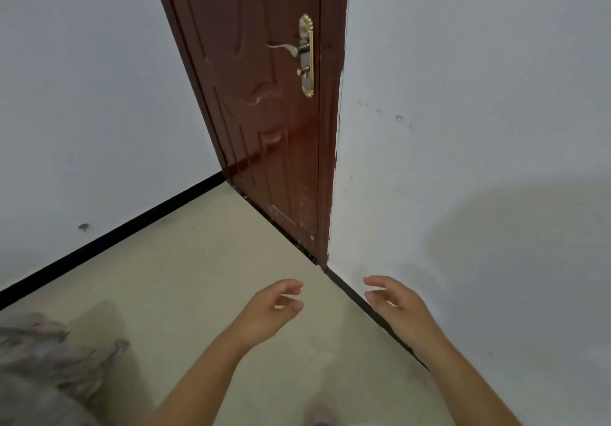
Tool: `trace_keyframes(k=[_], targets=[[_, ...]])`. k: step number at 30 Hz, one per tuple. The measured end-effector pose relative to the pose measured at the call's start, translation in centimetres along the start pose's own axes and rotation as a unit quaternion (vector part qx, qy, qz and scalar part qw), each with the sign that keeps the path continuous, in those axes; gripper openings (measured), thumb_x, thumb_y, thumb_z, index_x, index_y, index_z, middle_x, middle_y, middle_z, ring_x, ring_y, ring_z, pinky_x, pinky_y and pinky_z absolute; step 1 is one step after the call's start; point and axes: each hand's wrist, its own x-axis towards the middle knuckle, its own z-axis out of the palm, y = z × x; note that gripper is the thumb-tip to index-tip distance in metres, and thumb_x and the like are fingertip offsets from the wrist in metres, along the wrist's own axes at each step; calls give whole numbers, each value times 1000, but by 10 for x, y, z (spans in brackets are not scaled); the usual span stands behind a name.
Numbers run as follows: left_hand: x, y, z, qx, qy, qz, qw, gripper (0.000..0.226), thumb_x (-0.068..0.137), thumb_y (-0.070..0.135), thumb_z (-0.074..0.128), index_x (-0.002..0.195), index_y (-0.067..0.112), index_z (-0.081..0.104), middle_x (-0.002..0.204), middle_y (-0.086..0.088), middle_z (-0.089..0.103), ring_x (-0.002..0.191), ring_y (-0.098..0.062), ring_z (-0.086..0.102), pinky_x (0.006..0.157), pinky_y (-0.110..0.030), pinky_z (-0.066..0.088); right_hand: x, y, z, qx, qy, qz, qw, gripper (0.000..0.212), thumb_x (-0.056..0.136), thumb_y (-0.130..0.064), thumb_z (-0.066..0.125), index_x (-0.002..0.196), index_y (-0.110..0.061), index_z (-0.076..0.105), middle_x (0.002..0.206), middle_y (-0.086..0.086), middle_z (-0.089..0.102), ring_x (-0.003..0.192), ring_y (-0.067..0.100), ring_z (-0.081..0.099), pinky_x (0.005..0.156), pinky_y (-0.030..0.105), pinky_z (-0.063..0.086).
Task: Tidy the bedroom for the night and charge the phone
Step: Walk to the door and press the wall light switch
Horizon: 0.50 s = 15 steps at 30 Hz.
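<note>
The left hand (276, 306) and right hand (393, 300) hang empty, fingers loosely curled, before a closed brown door (264, 111). No phone or charger shows, so charging looks undone; rumpled bedding (43, 366) lies lower left.

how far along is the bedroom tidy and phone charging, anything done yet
Done: the brown door looks shut against its frame; nothing else finished can be seen. In hand: nothing; the left hand and right hand are both open and empty above the floor. Left: no phone or charger is in view, and crumpled fabric lies at lower left.
</note>
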Motion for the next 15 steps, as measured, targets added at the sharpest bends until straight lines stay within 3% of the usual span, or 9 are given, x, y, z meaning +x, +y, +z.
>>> trace_keyframes(k=[3,6,9,11,15], targets=[[52,8,-19,6,-27,3,1000,22,86,10,53,97,28,50,104,4,54,84,-1,54,62,2,42,40,-11,-2,11,14,14,1000,19,88,-10,52,91,-28,55,83,-12,59,77,-4,54,55,-4,39],[100,8,-34,21,-62,6,998,28,85,8,54,88,35,49,105,1,54,82,0,54,62,1,43,71,-10,-10,-10,53,36,998,19,88,-9,51,93,-27,55,94,-8,59,84,-6,53,61,-6,38],[156,18,-52,50,-113,21,992,24,86,9,54,94,32,49,108,-1,54,86,-5,54,68,-3,43,103,-18,-24,-27,129,48,990,16,88,-9,53,95,-23,54,101,-1,57,86,6,55,62,-7,37],[198,38,-65,61,-146,51,986,24,86,8,54,102,25,50,113,-4,55,94,-10,52,74,-6,40,124,-35,-35,-26,182,46,982,16,88,-10,53,95,-24,54,101,1,56,87,10,55,60,-6,38],[276,121,-90,84,-221,164,958,27,87,9,52,111,20,50,121,-6,53,102,-12,50,87,-18,41,159,-93,-57,-5,293,-1,956,21,86,-9,55,90,-30,56,95,1,59,83,-2,53,57,-6,39]])
